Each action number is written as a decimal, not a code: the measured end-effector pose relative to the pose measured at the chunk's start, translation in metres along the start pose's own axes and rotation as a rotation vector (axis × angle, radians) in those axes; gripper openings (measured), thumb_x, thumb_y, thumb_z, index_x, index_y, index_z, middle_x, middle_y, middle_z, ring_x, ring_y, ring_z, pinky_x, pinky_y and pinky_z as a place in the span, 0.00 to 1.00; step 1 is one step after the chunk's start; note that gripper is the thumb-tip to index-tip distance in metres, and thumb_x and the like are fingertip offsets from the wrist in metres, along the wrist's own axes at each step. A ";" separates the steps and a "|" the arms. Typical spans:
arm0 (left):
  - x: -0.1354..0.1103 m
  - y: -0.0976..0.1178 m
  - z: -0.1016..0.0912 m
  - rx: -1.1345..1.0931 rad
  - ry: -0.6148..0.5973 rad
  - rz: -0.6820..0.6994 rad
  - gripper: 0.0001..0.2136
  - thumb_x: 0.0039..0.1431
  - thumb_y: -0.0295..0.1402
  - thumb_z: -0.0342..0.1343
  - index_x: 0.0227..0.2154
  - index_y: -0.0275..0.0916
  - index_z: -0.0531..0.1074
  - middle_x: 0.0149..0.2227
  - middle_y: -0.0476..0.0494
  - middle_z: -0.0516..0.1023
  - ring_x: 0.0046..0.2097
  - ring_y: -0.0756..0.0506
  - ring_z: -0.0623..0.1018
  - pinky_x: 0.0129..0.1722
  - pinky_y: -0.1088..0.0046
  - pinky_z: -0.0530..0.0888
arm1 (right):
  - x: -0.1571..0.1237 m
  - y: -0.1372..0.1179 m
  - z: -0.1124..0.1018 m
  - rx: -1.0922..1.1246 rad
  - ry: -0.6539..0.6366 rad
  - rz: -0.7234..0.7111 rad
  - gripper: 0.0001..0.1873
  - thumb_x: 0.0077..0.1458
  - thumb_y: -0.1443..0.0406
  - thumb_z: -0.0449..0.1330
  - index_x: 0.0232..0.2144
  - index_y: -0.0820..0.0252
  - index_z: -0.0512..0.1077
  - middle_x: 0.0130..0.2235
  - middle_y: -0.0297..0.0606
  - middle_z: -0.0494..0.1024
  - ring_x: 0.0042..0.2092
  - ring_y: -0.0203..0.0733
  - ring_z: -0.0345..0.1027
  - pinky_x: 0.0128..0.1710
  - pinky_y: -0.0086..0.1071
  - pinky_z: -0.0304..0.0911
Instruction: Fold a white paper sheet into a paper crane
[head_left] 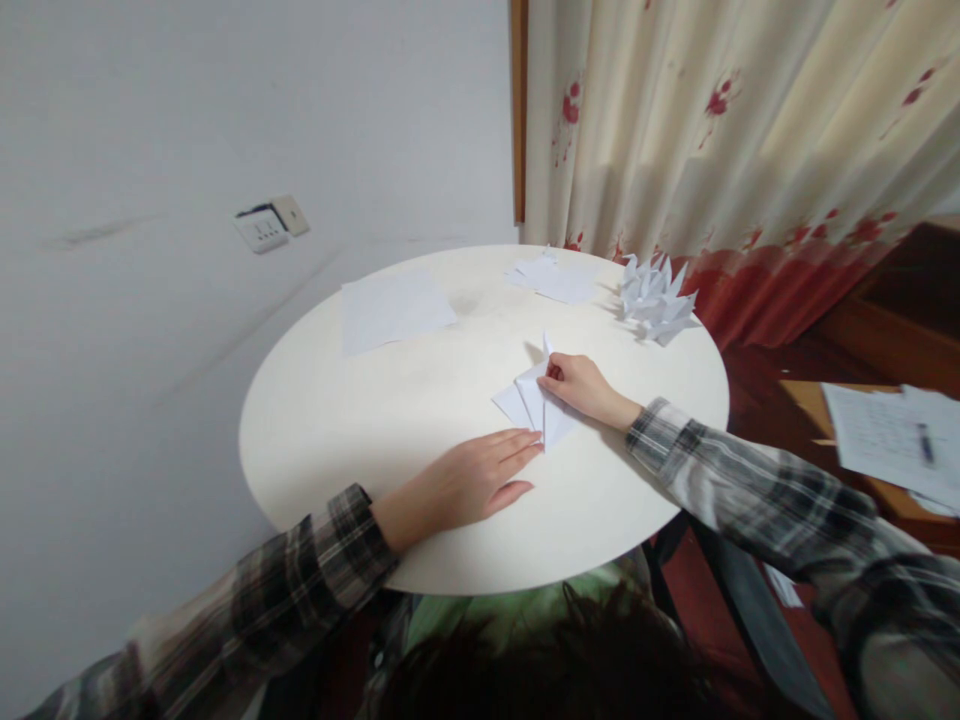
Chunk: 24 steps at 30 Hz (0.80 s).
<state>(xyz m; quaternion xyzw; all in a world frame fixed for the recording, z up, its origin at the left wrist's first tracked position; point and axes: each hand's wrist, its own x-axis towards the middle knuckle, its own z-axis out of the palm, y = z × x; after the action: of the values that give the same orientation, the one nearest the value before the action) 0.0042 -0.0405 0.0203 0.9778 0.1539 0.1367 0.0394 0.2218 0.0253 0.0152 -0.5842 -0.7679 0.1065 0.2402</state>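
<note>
A partly folded piece of white paper point(530, 396) lies on the round white table point(337, 420), with a narrow flap standing up at its far end. The fingers of my left hand point(476, 478) are stretched out flat, their tips resting on the paper's near corner. My right hand point(585, 386) pinches the paper's upper right part between thumb and curled fingers. Where the right fingertips meet the fold, the paper edge is partly hidden.
Folded white paper cranes point(654, 298) cluster at the table's right rim. Loose paper squares point(566, 283) and a larger white sheet point(397, 308) lie toward the back. A brown desk with written papers point(892, 440) stands at right; a curtain point(675, 130) hangs behind.
</note>
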 end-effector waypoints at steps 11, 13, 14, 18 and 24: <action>0.000 0.001 0.000 0.024 -0.008 -0.001 0.17 0.64 0.33 0.44 0.52 0.29 0.62 0.56 0.31 0.66 0.58 0.42 0.66 0.57 0.63 0.65 | 0.000 0.000 0.000 0.011 0.000 0.005 0.05 0.51 0.66 0.57 0.27 0.63 0.69 0.27 0.37 0.74 0.28 0.36 0.63 0.29 0.27 0.52; 0.000 0.001 0.000 0.028 -0.007 0.005 0.17 0.64 0.32 0.44 0.52 0.28 0.62 0.55 0.31 0.66 0.58 0.42 0.66 0.57 0.63 0.65 | 0.000 0.000 0.000 0.011 -0.002 0.002 0.05 0.51 0.66 0.57 0.27 0.63 0.69 0.27 0.37 0.74 0.28 0.36 0.63 0.29 0.27 0.52; 0.000 0.001 0.000 0.027 -0.005 0.005 0.17 0.64 0.32 0.44 0.52 0.28 0.62 0.55 0.31 0.66 0.58 0.42 0.66 0.57 0.63 0.65 | 0.000 0.000 0.000 0.011 -0.002 0.003 0.05 0.51 0.66 0.57 0.27 0.63 0.69 0.27 0.37 0.74 0.28 0.36 0.62 0.29 0.28 0.52; -0.001 -0.001 0.003 0.017 0.001 0.005 0.16 0.63 0.30 0.44 0.52 0.30 0.63 0.56 0.32 0.66 0.58 0.43 0.66 0.56 0.62 0.66 | 0.000 0.001 0.001 0.002 0.003 0.003 0.05 0.51 0.66 0.57 0.27 0.62 0.69 0.26 0.37 0.73 0.27 0.36 0.62 0.28 0.28 0.51; 0.000 -0.003 0.003 0.021 0.013 0.019 0.16 0.62 0.29 0.44 0.51 0.30 0.64 0.55 0.33 0.67 0.57 0.43 0.67 0.56 0.61 0.67 | 0.000 0.002 0.002 0.006 0.006 -0.002 0.05 0.51 0.66 0.57 0.27 0.62 0.69 0.26 0.37 0.73 0.28 0.36 0.62 0.28 0.28 0.51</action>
<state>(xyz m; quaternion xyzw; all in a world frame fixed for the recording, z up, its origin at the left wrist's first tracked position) 0.0039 -0.0383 0.0172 0.9787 0.1462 0.1417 0.0269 0.2222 0.0260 0.0128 -0.5832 -0.7672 0.1068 0.2446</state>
